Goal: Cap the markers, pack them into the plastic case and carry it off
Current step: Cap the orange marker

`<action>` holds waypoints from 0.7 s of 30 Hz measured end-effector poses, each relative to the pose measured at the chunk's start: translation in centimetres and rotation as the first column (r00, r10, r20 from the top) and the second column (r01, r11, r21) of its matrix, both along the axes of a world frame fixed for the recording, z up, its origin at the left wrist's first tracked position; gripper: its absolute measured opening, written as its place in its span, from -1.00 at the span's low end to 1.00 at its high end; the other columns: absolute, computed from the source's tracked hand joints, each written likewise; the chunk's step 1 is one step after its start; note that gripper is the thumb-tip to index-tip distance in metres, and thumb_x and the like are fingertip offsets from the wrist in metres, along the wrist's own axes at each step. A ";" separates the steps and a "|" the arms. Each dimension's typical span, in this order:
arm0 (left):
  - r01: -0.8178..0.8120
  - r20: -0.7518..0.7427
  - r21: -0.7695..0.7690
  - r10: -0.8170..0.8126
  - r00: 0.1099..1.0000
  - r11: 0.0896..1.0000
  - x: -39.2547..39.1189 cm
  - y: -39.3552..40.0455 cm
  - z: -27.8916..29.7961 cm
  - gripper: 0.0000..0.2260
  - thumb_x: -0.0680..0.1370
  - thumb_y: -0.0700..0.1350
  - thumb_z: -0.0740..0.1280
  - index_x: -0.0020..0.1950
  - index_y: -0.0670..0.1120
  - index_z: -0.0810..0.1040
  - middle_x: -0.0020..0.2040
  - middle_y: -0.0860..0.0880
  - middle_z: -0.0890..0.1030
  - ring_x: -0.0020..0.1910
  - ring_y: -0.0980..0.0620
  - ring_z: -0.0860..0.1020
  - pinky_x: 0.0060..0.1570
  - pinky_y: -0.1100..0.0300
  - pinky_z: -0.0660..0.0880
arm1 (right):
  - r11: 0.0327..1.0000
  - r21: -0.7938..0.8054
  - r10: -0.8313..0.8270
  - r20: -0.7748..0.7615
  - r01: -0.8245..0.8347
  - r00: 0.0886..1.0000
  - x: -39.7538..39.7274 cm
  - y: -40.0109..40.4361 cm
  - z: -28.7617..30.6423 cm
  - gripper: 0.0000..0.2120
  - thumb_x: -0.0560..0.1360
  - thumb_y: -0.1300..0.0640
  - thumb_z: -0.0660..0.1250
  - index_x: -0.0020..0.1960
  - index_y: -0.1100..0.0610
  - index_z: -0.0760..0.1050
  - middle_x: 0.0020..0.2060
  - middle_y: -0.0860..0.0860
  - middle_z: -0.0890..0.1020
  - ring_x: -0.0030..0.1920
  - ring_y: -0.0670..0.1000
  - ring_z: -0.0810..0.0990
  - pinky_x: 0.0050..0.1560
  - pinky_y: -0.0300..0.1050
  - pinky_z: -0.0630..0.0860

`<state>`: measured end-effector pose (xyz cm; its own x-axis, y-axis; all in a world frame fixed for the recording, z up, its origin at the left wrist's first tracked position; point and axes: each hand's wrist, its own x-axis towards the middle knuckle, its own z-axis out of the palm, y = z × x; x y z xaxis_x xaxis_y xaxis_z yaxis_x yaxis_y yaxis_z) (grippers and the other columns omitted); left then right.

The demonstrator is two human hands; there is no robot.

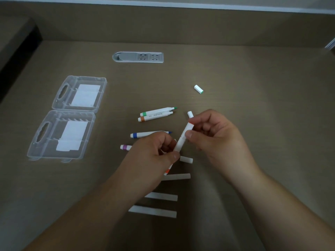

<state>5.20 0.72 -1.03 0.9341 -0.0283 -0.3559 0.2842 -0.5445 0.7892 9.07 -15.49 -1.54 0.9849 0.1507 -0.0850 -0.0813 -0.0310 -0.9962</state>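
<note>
Nearest the camera, at the lower centre of the frame, three white markers (152, 211) are laid side by side on the brown table (253, 87), each partly covered by the left forearm. Just above them, a marker with an orange band (167, 171) is partly hidden under the left hand (154, 156), and whether it is held cannot be told. One white marker (183, 137) is held tilted between both hands at the centre of the frame: its lower end is pinched by the curled fingers and thumb of the left hand, while its upper part is gripped by the thumb and fingers of the right hand (213, 134), with a white cap end (190, 114) showing above the right fingers. A short white piece (186, 159) is seen on the table just below the hands. Left of the hands, a purple-banded marker (126, 147) and an uncapped blue marker (145, 134) are laid, and slightly farther, an uncapped orange-banded marker (154, 117) and an uncapped green marker (157, 111) are laid touching each other. A loose white and green cap (198, 89) is seen well apart, right of centre and higher up. At the left of the frame, the clear plastic case (63, 118) is lain open flat, with no markers inside. Farthest, at the upper centre, a grey socket panel (138, 57) is set into the table.
</note>
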 end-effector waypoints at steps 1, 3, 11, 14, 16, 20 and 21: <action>0.010 -0.001 0.009 -0.010 1.000 1.000 0.0 -0.1 0.0 -0.91 0.56 -0.08 0.40 -0.07 0.12 0.57 -0.15 0.13 0.62 -0.15 0.19 0.60 -0.22 0.43 0.49 | 1.000 -0.008 -0.012 -0.002 0.012 1.000 -0.2 0.2 -0.1 -0.73 0.43 0.46 0.39 -0.14 0.09 0.52 -0.37 -0.03 0.58 -0.39 -0.14 0.49 -0.35 -0.32 0.44; 0.021 -0.009 0.031 -0.021 1.000 0.999 -0.2 -0.3 -0.1 -0.84 0.57 -0.09 0.38 -0.14 0.16 0.51 -0.19 0.16 0.59 -0.18 0.24 0.57 -0.29 0.49 0.44 | 0.999 -0.018 -0.035 -0.020 0.034 0.999 -0.7 0.5 -0.4 -0.75 0.44 0.45 0.38 -0.15 0.11 0.51 -0.39 -0.04 0.56 -0.42 -0.17 0.49 -0.35 -0.33 0.43; 0.141 0.000 0.212 -0.144 0.990 0.967 -0.5 0.7 -0.3 -0.91 0.59 -0.03 0.35 -0.07 0.16 0.52 -0.21 0.12 0.57 -0.22 0.19 0.53 -0.27 0.32 0.36 | 0.995 -0.100 -0.025 -0.073 0.018 0.997 -0.8 -0.5 -1.3 -0.84 0.44 0.36 0.44 -0.17 0.14 0.55 -0.37 0.01 0.62 -0.37 -0.10 0.51 -0.30 -0.27 0.45; 0.263 -0.058 0.456 -0.266 0.962 0.850 0.4 2.1 -0.3 -0.88 0.63 -0.02 0.29 0.15 0.12 0.53 -0.04 0.10 0.59 -0.07 0.15 0.54 -0.08 0.26 0.46 | 0.964 -0.204 -0.183 -0.031 0.173 0.983 0.1 -2.6 -1.5 -0.90 0.47 0.25 0.43 -0.17 0.08 0.60 -0.38 -0.07 0.59 -0.37 -0.09 0.47 -0.29 -0.21 0.41; 0.328 -0.076 0.586 -0.353 0.933 0.741 0.6 2.5 -0.7 -0.83 0.63 -0.01 0.28 0.21 0.09 0.53 0.04 0.09 0.57 -0.02 0.13 0.52 0.01 0.24 0.47 | 0.903 -0.323 -0.285 0.039 0.282 0.958 0.8 -3.8 -2.0 -0.89 0.48 0.22 0.41 -0.20 0.08 0.61 -0.46 -0.16 0.54 -0.44 -0.18 0.40 -0.40 -0.34 0.34; 0.350 -0.042 0.710 -0.459 0.887 0.611 0.0 2.4 -1.9 -0.84 0.62 0.02 0.26 0.17 0.11 0.56 0.05 0.09 0.53 0.00 0.12 0.50 0.05 0.20 0.47 | 0.809 -0.522 -0.258 0.100 0.271 0.961 1.7 -4.4 -3.6 -0.88 0.47 0.21 0.41 -0.20 0.03 0.62 -0.33 -0.05 0.62 -0.41 -0.17 0.47 -0.38 -0.41 0.37; 0.355 -0.047 0.713 -0.463 0.885 0.605 0.0 2.2 -2.1 -0.83 0.62 0.02 0.27 0.19 0.11 0.55 0.06 0.08 0.52 0.00 0.12 0.49 0.06 0.20 0.47 | 0.784 -0.567 -0.225 0.118 0.252 0.967 1.8 -4.4 -4.0 -0.88 0.47 0.21 0.42 -0.19 0.01 0.62 -0.28 -0.04 0.63 -0.36 -0.15 0.51 -0.31 -0.38 0.40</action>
